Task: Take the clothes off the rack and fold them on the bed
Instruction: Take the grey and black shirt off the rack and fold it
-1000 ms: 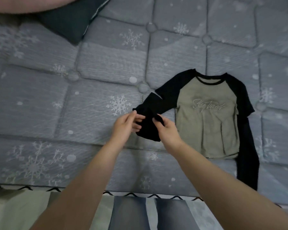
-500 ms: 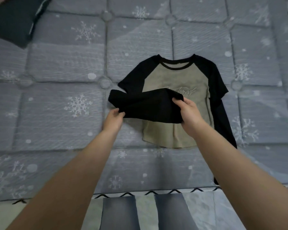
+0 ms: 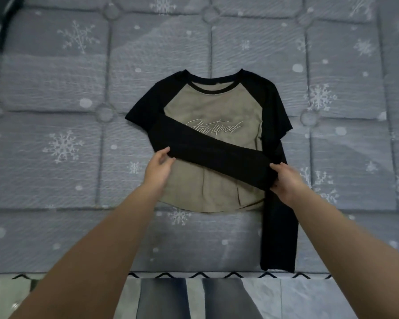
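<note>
Change: since half a second ago the black left sleeve (image 3: 212, 155) has been drawn further across the chest, its cuff now at the shirt's 4 o'clock edge; both hands have spread apart.
Shirt: olive-tan long-sleeved raglan shirt (image 3: 219, 111) with black shoulders and script lettering, lying flat, collar at 12 o'clock, mid-bed.
Left hand: the left hand (image 3: 158, 168) pinches the sleeve's fold at the shirt's 8 o'clock side.
Right hand: the right hand (image 3: 286, 180) grips the cuff end, fingers curled round it.
Other sleeve: the black right sleeve (image 3: 279, 226) runs down toward 6 o'clock, reaching the bed's edge.
Bed: grey quilted snowflake-print bed (image 3: 78, 146) carries everything.
</note>
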